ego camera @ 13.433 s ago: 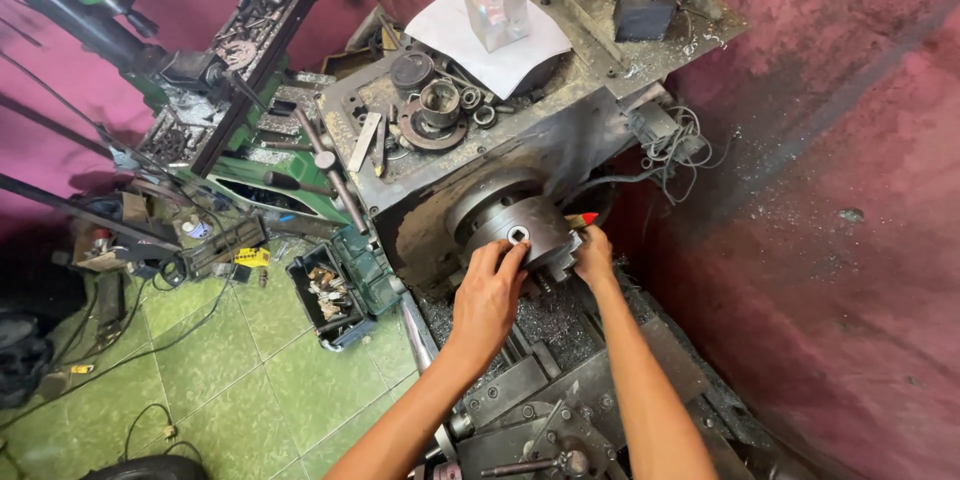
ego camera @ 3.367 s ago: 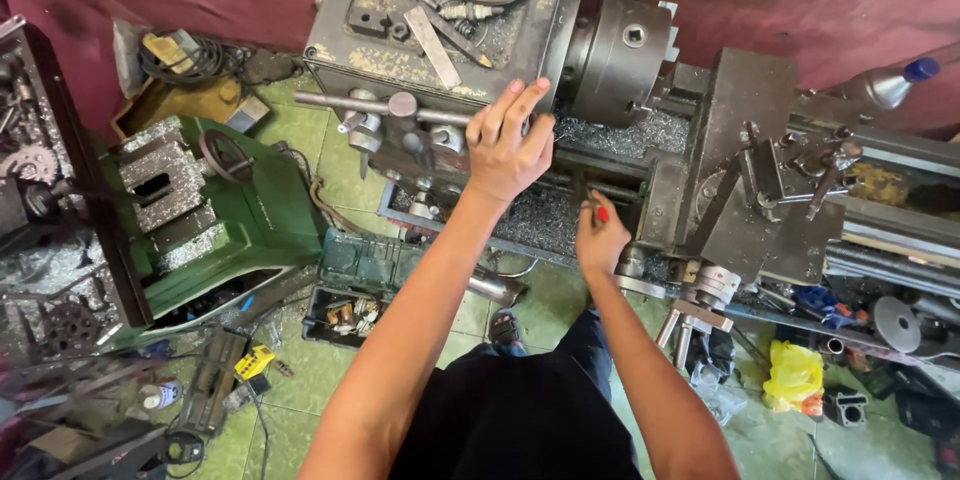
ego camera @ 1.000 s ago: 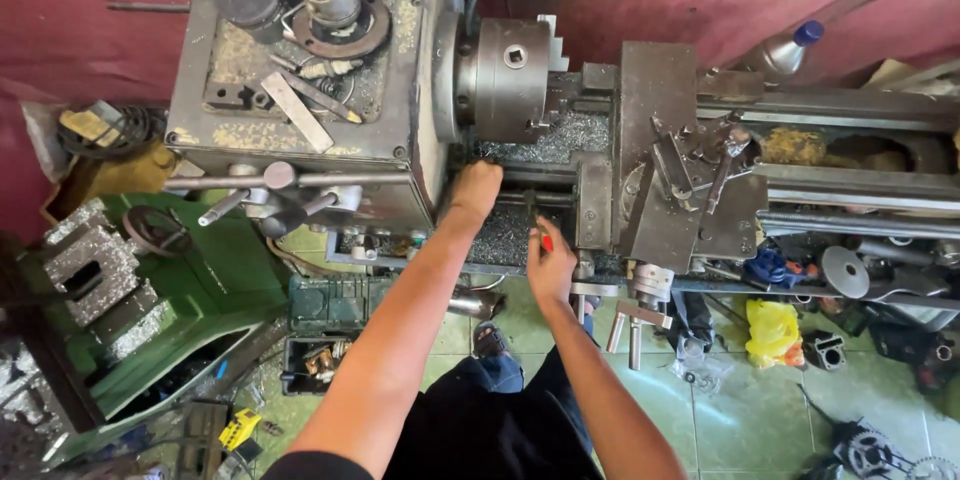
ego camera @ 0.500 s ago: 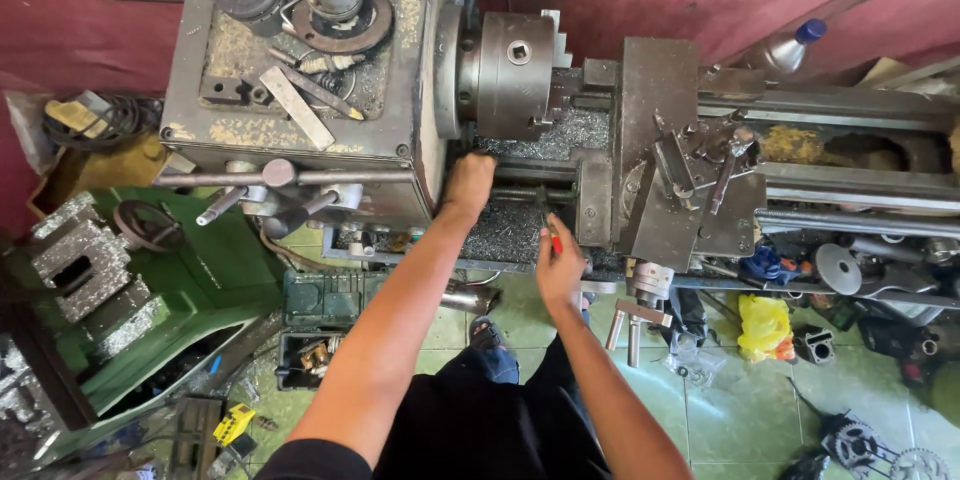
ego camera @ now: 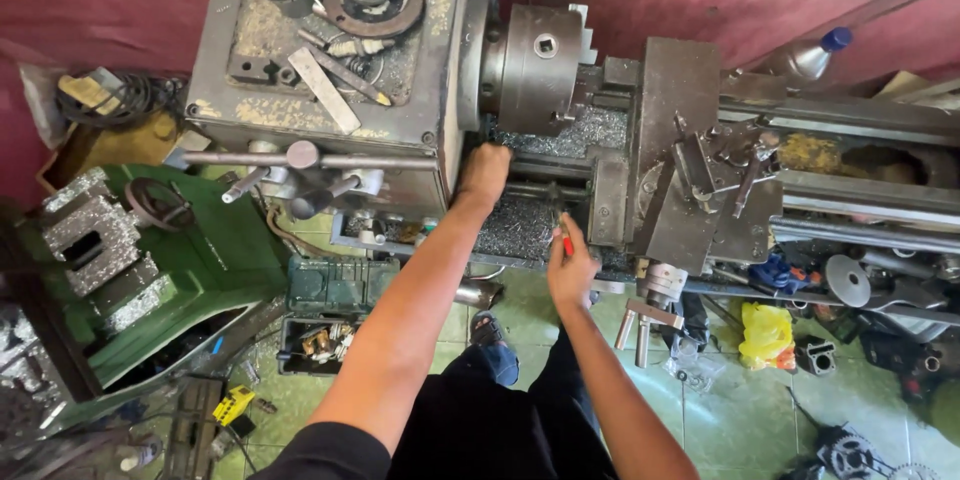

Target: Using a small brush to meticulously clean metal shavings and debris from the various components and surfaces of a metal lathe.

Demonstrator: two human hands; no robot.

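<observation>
Metal shavings [ego camera: 520,225] beneath both hands

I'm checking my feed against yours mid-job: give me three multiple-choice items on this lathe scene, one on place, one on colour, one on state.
1. Where is the left hand?
A. below the chuck, by the metal chips
B. on the green machine
C. on the bottle

2. What colour is the thing in the right hand?
A. blue
B. red
C. white

3. How is the chuck?
A. holds a long bar
B. lies on the floor
C. shows no workpiece

Answers: 1 A, the hand rests under the chuck. 2 B, a red tip shows above the fingers. 3 C, nothing juts from the chuck.
</observation>
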